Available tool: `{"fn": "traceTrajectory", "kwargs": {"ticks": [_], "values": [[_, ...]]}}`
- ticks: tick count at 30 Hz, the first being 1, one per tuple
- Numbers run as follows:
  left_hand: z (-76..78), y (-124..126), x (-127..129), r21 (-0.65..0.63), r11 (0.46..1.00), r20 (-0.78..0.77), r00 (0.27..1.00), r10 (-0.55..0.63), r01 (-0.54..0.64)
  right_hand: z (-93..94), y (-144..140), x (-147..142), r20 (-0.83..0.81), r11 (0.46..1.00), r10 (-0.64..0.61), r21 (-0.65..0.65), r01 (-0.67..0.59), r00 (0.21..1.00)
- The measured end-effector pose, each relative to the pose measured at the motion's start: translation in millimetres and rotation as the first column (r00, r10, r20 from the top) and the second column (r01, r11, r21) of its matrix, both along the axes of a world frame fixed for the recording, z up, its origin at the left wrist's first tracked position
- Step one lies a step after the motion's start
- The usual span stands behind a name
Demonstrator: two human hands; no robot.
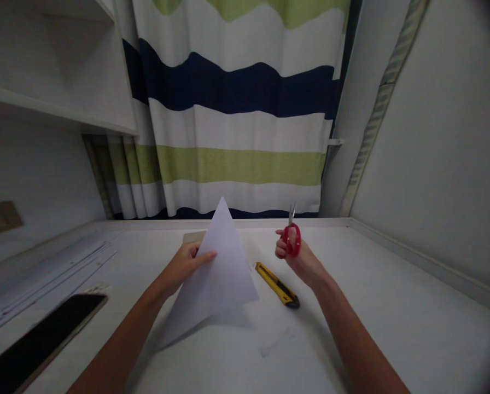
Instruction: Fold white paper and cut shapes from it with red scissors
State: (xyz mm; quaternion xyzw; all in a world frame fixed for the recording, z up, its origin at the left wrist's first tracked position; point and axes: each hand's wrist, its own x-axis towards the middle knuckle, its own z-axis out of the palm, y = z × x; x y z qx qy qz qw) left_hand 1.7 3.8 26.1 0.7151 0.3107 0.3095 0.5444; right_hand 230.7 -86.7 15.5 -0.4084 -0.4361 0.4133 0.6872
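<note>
My left hand (190, 262) grips a white sheet of paper (220, 279) by its left edge, thumb on the near face and fingers behind. The paper stands tilted above the table, one corner pointing up. In my right hand (296, 254) is a pair of scissors (292, 238) with red handles, fingers through the loops and metal blades pointing up. The blades are apart from the paper. Between the two hands a yellow utility knife (275, 283) with a black end lies on the table.
The white table (376, 306) meets a striped curtain (237, 164) at the back and a wall on the right. A dark phone-like slab (44, 342) lies at the left front, beside several flat papers (56, 279). Behind the left hand sits a beige flat object (193, 236).
</note>
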Motion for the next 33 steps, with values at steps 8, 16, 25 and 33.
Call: {"fn": "traceTrajectory", "kwargs": {"ticks": [8, 16, 25, 33], "values": [[-3.1, 15, -10, 0.057, 0.992, -0.044, 0.993, 0.112, -0.11, 1.7, -25, -13, -0.061, 0.603, 0.789, -0.118, -0.789, 0.612], [-1.5, 15, -11, 0.092, 0.989, -0.069, 0.99, 0.122, -0.116, -15.7, -15, -17, -0.032, 0.508, 0.845, -0.266, -0.819, 0.534], [5.3, 11, -11, 0.097, 0.984, -0.128, 0.979, 0.159, -0.148, -18.8, -13, -15, -0.009, 0.542, 0.819, -0.318, -0.778, 0.574], [-1.0, 5, -4, -0.024, 0.998, -0.139, 0.989, 0.057, -0.061, -23.0, -7, -23, -0.094, 0.55, 0.794, -0.309, -0.776, 0.6]]}}
